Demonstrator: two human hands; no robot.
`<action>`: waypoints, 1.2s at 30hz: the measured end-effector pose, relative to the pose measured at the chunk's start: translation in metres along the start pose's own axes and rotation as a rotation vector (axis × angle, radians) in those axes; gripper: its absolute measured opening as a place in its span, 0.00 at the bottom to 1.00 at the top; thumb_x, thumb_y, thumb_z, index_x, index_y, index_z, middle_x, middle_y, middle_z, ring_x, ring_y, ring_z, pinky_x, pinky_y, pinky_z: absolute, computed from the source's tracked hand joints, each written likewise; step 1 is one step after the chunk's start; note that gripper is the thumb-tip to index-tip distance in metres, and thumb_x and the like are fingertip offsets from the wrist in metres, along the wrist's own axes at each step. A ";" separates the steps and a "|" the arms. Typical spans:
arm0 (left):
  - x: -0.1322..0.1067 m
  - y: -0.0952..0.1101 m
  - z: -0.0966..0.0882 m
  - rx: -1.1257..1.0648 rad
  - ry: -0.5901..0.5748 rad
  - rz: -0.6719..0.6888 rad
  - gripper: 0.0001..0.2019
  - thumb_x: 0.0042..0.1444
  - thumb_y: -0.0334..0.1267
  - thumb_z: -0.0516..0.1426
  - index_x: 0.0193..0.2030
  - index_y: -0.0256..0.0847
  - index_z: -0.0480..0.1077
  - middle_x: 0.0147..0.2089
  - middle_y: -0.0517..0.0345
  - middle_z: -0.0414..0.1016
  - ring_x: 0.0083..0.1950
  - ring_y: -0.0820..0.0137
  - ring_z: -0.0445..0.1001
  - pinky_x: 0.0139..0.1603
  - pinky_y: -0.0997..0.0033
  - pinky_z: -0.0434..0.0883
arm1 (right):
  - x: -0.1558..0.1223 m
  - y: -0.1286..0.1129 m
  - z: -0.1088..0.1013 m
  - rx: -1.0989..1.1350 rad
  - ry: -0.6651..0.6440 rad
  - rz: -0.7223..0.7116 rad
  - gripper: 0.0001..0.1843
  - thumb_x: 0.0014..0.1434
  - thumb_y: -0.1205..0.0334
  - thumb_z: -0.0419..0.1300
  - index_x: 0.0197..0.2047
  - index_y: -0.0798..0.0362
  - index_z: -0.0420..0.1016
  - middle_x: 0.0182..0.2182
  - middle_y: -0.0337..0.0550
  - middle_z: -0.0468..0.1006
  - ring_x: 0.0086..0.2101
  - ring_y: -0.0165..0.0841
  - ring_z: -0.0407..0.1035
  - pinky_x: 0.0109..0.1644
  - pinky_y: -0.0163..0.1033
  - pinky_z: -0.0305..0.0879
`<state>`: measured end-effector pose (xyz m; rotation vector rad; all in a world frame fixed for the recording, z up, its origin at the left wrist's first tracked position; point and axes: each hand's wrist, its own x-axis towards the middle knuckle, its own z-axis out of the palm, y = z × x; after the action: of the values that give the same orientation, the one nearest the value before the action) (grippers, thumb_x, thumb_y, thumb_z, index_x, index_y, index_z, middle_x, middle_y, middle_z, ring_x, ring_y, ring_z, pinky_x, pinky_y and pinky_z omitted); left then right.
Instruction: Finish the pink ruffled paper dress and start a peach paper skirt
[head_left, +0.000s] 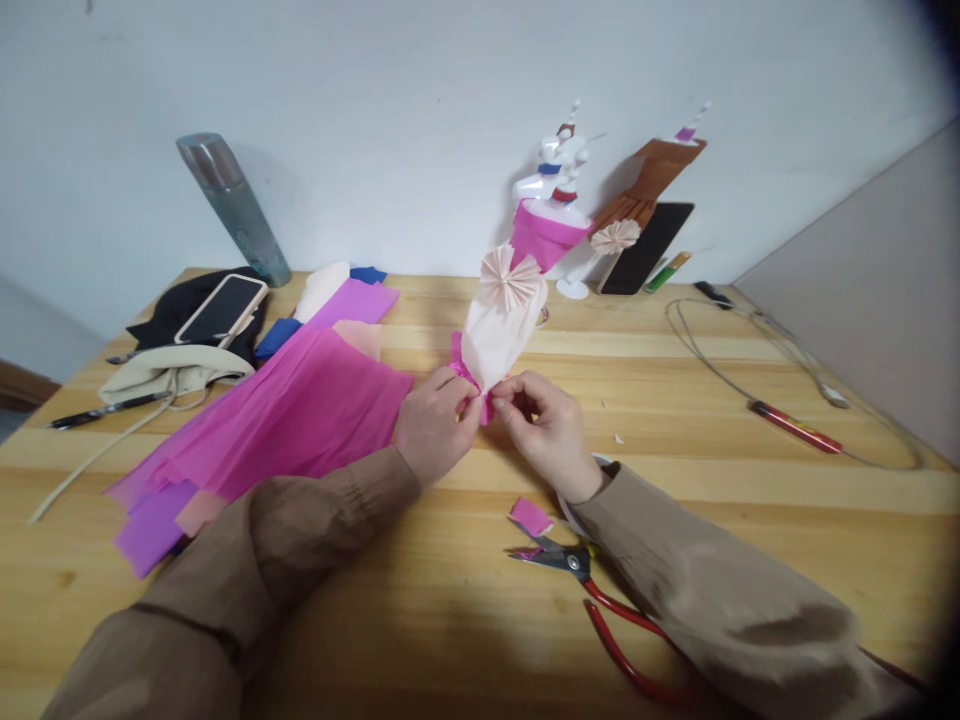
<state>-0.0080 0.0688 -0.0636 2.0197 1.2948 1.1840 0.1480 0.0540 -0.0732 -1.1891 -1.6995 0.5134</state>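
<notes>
My left hand (439, 425) is closed, pinching gathered pink crepe paper (465, 362) at the narrow lower end of a cream paper piece (499, 345). Opposite it, my right hand (547, 425) has thumb and forefinger pressed together on the same pink paper at the right side. A pleated cream rosette (510, 278) sits on the upper part of the cream piece. Below my right wrist lie open scissors (574, 562) with red handles, a pink scrap (531, 515) by the blades. Left of my left hand spreads a large pink crepe sheet (315, 410).
Behind stand small white dress forms, one in a pink paper top (547, 235), another in brown paper (656, 175). A dark tablet (652, 245) leans on the wall. A red-handled corded tool (795, 427) lies right. A bottle (236, 210), phone (221, 310) and pouch (172, 370) are left.
</notes>
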 end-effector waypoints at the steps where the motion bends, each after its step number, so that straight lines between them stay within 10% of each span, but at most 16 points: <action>1: 0.001 0.001 -0.001 -0.036 0.000 -0.028 0.08 0.53 0.31 0.58 0.23 0.41 0.69 0.28 0.58 0.67 0.30 0.71 0.64 0.36 0.70 0.61 | -0.001 -0.001 0.000 -0.011 0.011 0.005 0.06 0.58 0.65 0.58 0.29 0.52 0.69 0.25 0.38 0.70 0.25 0.29 0.62 0.31 0.37 0.59; 9: 0.011 -0.005 0.000 -0.444 -0.077 -0.323 0.06 0.47 0.32 0.60 0.21 0.39 0.72 0.23 0.61 0.70 0.27 0.74 0.64 0.31 0.74 0.61 | -0.004 0.001 0.002 -0.338 -0.026 -0.123 0.09 0.59 0.59 0.61 0.30 0.52 0.67 0.27 0.41 0.70 0.26 0.31 0.61 0.31 0.38 0.57; 17: 0.012 -0.004 -0.003 -0.405 -0.134 -0.294 0.07 0.48 0.32 0.59 0.21 0.38 0.71 0.22 0.61 0.70 0.26 0.74 0.64 0.30 0.74 0.60 | -0.002 -0.002 0.002 -0.384 -0.020 -0.151 0.06 0.59 0.61 0.60 0.32 0.52 0.68 0.27 0.43 0.71 0.26 0.32 0.63 0.30 0.38 0.59; 36: 0.013 -0.006 -0.012 0.044 -0.039 0.252 0.10 0.54 0.29 0.55 0.23 0.40 0.66 0.23 0.63 0.61 0.26 0.75 0.60 0.29 0.74 0.58 | 0.001 0.000 0.001 -0.425 0.013 -0.176 0.07 0.58 0.68 0.55 0.28 0.52 0.67 0.24 0.41 0.69 0.25 0.31 0.63 0.30 0.37 0.56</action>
<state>-0.0190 0.0824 -0.0568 2.2783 1.0802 1.2275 0.1470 0.0556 -0.0735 -1.3148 -1.9386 0.0334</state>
